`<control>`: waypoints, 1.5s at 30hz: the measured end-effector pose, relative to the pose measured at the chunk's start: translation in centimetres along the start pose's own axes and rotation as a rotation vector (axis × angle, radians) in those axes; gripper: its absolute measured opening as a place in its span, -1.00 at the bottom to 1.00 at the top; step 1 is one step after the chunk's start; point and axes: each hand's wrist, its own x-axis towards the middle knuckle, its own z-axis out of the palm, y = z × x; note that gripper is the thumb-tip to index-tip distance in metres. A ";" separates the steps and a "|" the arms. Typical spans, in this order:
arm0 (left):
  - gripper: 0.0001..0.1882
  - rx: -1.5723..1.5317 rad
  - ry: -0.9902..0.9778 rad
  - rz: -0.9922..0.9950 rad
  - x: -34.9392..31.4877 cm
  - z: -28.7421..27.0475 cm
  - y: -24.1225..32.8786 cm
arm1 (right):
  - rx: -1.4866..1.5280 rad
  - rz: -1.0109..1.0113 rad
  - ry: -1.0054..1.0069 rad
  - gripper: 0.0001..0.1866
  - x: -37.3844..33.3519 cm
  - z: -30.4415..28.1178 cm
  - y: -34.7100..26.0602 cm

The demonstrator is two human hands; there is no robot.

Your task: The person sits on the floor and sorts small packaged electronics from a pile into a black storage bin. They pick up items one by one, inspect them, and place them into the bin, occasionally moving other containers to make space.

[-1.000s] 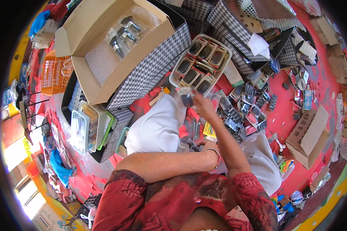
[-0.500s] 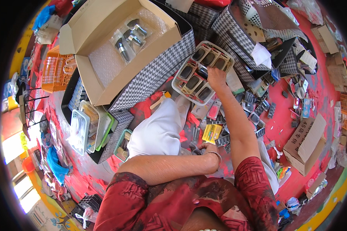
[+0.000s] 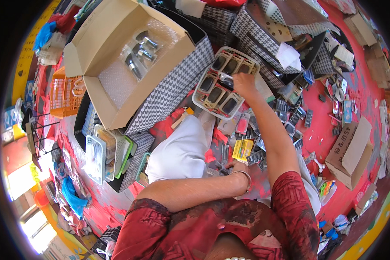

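Note:
My right hand (image 3: 245, 85) reaches into a white plastic basket (image 3: 198, 102) set beyond my knees. Its fingers are closed at the edge of a small dark pack (image 3: 226, 81) near the basket's middle. Around it lie rows of flat packs with dark oval fronts (image 3: 215, 94) and red and tan borders. My left arm crosses low in front of me. At its end my left hand (image 3: 239, 167), wearing a bracelet, is closed beside a dark grey bundle (image 3: 223, 170); what its fingers hold is hidden.
An open cardboard box (image 3: 95, 93) with clear-bagged, dark-and-silver items rests on a houndstooth storage box (image 3: 173, 80). More houndstooth boxes (image 3: 258, 41) stand behind. Small packs (image 3: 243, 149) litter the floor at right, before an open carton (image 3: 349, 154). An orange crate (image 3: 65, 93) stands left.
The view has shifted slightly. My right hand stays over the same part of the basket, and my left hand keeps its place by the dark grey bundle.

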 end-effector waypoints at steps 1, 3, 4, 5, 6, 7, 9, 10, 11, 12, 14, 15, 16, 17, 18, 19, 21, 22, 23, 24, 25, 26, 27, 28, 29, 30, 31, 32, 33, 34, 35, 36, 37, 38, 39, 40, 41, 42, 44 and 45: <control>-0.66 -0.001 -0.017 0.005 0.0 -0.1 -0.1 | -0.017 -0.022 0.013 -0.85 0.0 0.0 -0.2; -0.66 0.034 -0.061 0.041 -0.1 -0.3 -0.1 | -0.013 -0.091 -0.049 -0.87 0.0 -0.2 -0.5; -0.66 0.030 -0.069 0.053 -0.1 -0.4 -0.2 | 0.013 -0.108 -0.048 -0.88 0.0 -0.2 -0.8; -0.67 0.031 -0.077 0.064 -0.2 -0.5 -0.2 | 0.000 -0.059 0.001 -0.88 0.1 -0.3 -0.6; -0.67 0.033 -0.086 0.078 -0.2 -0.7 -0.3 | 0.008 -0.037 0.032 -0.88 0.1 -0.3 -0.7; -0.68 0.040 -0.092 0.068 -0.1 -0.7 -0.3 | 0.002 0.004 0.069 -0.89 0.1 -0.2 -0.7; -0.70 0.057 -0.097 0.049 0.1 -0.6 -0.2 | 0.049 0.053 0.110 -0.88 -0.1 0.1 -0.9; -0.71 0.053 -0.103 0.047 0.4 -0.5 -0.2 | 0.038 0.124 0.155 -0.88 -0.2 0.4 -0.8; -0.71 0.055 -0.114 0.047 0.7 -0.2 -0.1 | 0.055 0.144 0.116 -0.88 -0.3 0.8 -1.3; -0.72 0.067 -0.125 0.044 1.1 0.2 0.0 | 0.064 0.084 0.055 -0.91 -0.3 1.2 -1.7; -0.75 0.108 -0.096 0.042 1.8 1.3 0.0 | -0.025 0.055 0.166 -0.88 -0.3 1.9 -2.2; -0.74 0.110 -0.091 0.031 2.2 1.9 -0.2 | 0.073 0.215 0.235 -0.88 0.0 2.2 -2.3; -0.73 0.109 -0.087 0.028 2.7 2.5 -0.3 | 0.089 0.323 0.242 -0.86 0.5 2.2 -2.2; -0.73 0.140 0.099 0.123 2.5 3.4 -1.2 | 0.052 0.389 0.311 -0.89 0.6 2.3 -2.4; -0.72 0.124 0.140 0.134 2.6 3.9 -1.5 | 0.008 0.334 0.242 -0.91 1.0 2.2 -2.3; -0.71 0.109 0.181 0.146 2.6 4.3 -1.7 | 0.046 0.345 0.238 -0.92 0.9 2.1 -2.8; -0.70 0.144 0.109 0.112 2.5 4.2 -1.5 | 0.040 0.366 0.262 -0.78 0.6 1.8 -3.2; -0.70 0.162 0.051 0.071 2.4 3.8 -1.1 | -0.028 0.401 0.340 -0.69 0.1 1.7 -3.6; -0.70 0.172 -0.006 0.024 2.3 3.3 -0.8 | -0.025 0.362 0.388 -0.64 -0.7 1.8 -3.8; -0.72 0.118 -0.026 -0.032 2.0 2.7 -0.5 | -0.002 0.299 0.392 -0.59 -1.7 2.1 -4.0; -0.74 0.062 -0.044 -0.092 1.8 2.1 -0.3 | 0.011 0.220 0.485 -0.53 -2.4 2.4 -4.1; -0.76 0.028 -0.037 -0.167 1.6 1.6 -0.1 | 0.055 0.209 0.342 -0.52 -2.8 2.6 -4.3; -0.73 0.021 -0.067 -0.123 1.4 1.2 -0.1 | 0.083 0.197 0.251 -0.51 -3.0 2.9 -4.3; -0.69 0.039 -0.070 -0.094 1.3 1.0 -0.2 | 0.107 0.198 0.116 -0.50 -3.2 3.2 -4.3; -0.66 0.050 -0.068 -0.077 1.3 0.8 -0.2 | 0.077 0.210 0.146 -0.53 -3.1 3.4 -4.4; -0.65 0.035 -0.064 -0.052 1.3 0.8 -0.2 | 0.007 0.189 0.158 -0.53 -3.1 3.6 -4.4; -0.65 0.019 -0.059 -0.042 1.4 1.0 -0.2 | -0.072 0.187 0.131 -0.53 -2.9 3.7 -4.6; -0.64 0.003 -0.065 -0.034 1.5 1.1 -0.3 | -0.156 0.177 0.153 -0.52 -3.0 3.8 -4.6; -0.64 -0.002 -0.071 -0.045 1.7 1.2 -0.3 | -0.129 0.157 0.064 -0.57 -2.9 3.8 -4.8; -0.64 -0.013 -0.089 -0.056 2.0 1.2 -0.3 | -0.074 0.187 0.124 -0.58 -2.9 3.7 -4.7; -0.64 -0.023 -0.104 -0.076 2.1 1.3 -0.2 | -0.006 0.205 0.188 -0.59 -2.9 3.5 -4.7; -0.64 -0.020 -0.113 -0.079 2.2 1.3 -0.2 | 0.074 0.221 0.247 -0.60 -2.9 3.2 -4.5; -0.63 -0.014 -0.118 -0.084 2.3 1.3 -0.2 | 0.119 0.223 0.173 -0.62 -3.0 2.9 -4.1; -0.63 0.002 -0.126 -0.088 2.3 1.2 -0.1 | 0.177 0.210 0.240 -0.63 -2.9 2.5 -3.6; -0.64 -0.012 -0.121 -0.064 2.2 1.1 0.0 | 0.240 0.208 0.260 -0.64 -2.8 2.0 -3.0; -0.66 -0.017 -0.117 -0.041 2.1 0.9 0.0 | 0.307 0.192 0.293 -0.65 -2.7 1.4 -2.5; -0.67 -0.031 -0.112 -0.024 2.0 0.8 -0.1 | 0.389 0.269 0.317 -0.67 -2.6 0.7 -1.7; -0.70 0.024 -0.095 0.001 1.6 0.7 0.0 | 0.478 0.279 0.445 -0.69 -3.0 0.2 -1.1; -0.76 0.110 -0.065 0.019 1.2 0.5 0.2 | 0.936 0.736 0.458 -0.76 -4.7 -0.5 -0.1; -0.77 0.111 -0.045 0.025 1.0 0.5 0.2 | 0.740 0.855 0.636 -0.77 -6.5 -0.4 -0.1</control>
